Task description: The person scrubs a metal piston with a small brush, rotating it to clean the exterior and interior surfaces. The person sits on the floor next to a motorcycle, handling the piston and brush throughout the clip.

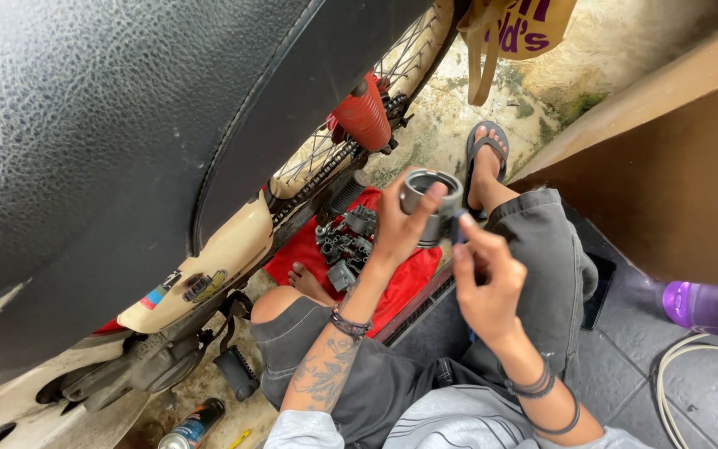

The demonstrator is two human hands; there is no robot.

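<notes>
My left hand holds a grey metal piston up in front of me, fingers wrapped round its skirt, open end toward the camera. My right hand is right beside it, pinching a thin dark-blue tool whose tip touches the piston's side. Both wrists carry dark bands, and the left forearm is tattooed. Below the hands, several grey engine parts lie on a red cloth on the ground.
A motorbike's black seat fills the left, with its spoked rear wheel and red shock. A spray can lies bottom left. A purple bottle, white cable, brown wall and hanging tan bag are right.
</notes>
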